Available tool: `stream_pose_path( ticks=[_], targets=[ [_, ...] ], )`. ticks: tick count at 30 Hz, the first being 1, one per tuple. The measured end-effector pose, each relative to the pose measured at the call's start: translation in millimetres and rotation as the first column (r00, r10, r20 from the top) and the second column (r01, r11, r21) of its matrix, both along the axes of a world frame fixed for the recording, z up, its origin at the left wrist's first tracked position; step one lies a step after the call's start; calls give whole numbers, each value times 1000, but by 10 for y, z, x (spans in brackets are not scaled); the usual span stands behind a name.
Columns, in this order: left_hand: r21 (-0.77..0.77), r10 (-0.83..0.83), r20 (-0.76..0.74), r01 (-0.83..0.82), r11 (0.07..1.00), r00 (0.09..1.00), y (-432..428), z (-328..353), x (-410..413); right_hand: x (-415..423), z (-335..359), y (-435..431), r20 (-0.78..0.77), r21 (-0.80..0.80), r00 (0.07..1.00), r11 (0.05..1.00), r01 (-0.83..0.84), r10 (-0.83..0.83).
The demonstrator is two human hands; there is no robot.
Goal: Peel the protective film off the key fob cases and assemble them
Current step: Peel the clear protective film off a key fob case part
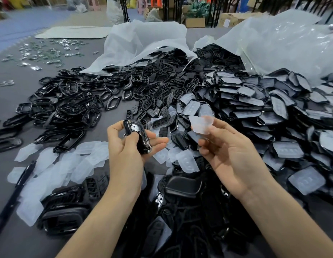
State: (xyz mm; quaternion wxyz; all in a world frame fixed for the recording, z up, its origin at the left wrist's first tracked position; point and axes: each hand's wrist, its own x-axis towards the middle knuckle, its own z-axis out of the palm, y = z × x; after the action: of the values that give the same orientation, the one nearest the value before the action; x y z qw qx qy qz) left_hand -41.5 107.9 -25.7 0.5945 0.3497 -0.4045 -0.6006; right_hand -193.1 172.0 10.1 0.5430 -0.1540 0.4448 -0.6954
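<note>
Now the left hand (128, 151) grips 1 glossy black case (137, 136) at frame centre, and the right hand (229, 157) pinches 1 peeled film (201, 123) just beside it. Dropped carelessly, that film could land among the covered cases (251, 101) heaped at right and muddle the piles; those, like the loose films (83, 164) lower left, are too many to count.

The left hand (128, 146) grips a glossy black key fob case (136, 135) upright. The right hand (227, 151) pinches a peeled translucent film (201, 123) just right of it, above the grey table (18, 239) heaped with black parts.
</note>
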Motion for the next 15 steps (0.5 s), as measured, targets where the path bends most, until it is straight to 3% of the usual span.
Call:
stream_pose_path(
  ticks=[5, 8, 15],
  targets=[
    [-43, -37, 73, 40, 998, 997, 33, 21, -14, -21, 24, -15, 206, -2, 977, 999, -50, 50],
    [-68, -45, 111, 53, 996, 993, 45, 27, -27, -26, 17, -25, 249, -21, 965, 997, -73, 76],
    [-110, -86, 210, 111, 988, 974, 96, 44, -42, -33, -59, -29, 38, -73, 997, 996, -57, 60]
  ],
)
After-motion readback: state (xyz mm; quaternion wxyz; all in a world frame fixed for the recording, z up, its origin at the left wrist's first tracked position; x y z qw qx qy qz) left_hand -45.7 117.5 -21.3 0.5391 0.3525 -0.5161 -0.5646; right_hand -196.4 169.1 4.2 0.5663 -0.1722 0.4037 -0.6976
